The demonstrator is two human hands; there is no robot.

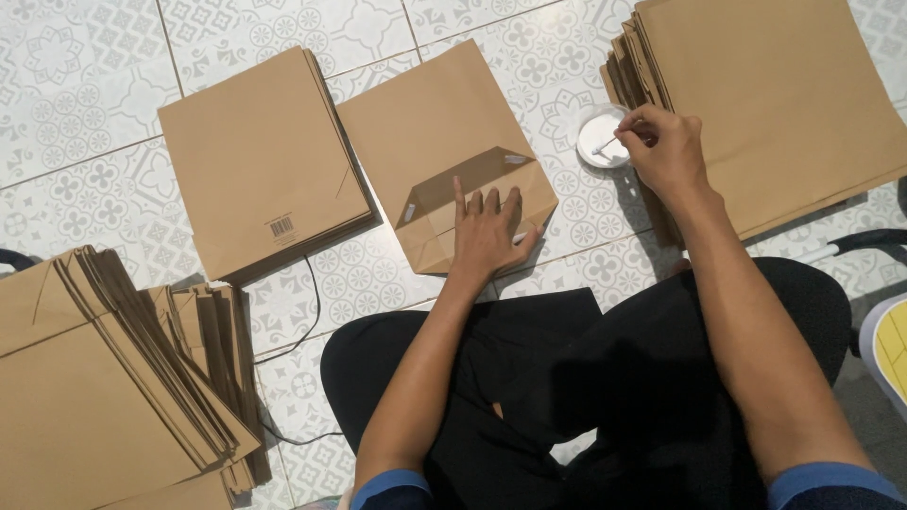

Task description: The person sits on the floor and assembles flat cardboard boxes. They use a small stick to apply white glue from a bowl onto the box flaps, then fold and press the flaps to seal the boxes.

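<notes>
Left hand [487, 231] flat, fingers spread, pressing the folded bottom of a brown paper bag [444, 142] on the tiled floor. Right hand [666, 146] pinches a thin white stick [605, 146] over a small round white dish [603, 137]; tip unclear.

A brown paper bag [444, 142] is lying flat on the tiled floor, its bottom end folded open toward the person. A thin white stick [605, 146] is tilting into a small round white dish [597, 127], which is sitting just right of the bag.

Patterned tile floor [85, 76] under paper bags [260, 161], dish [602, 137]
</notes>
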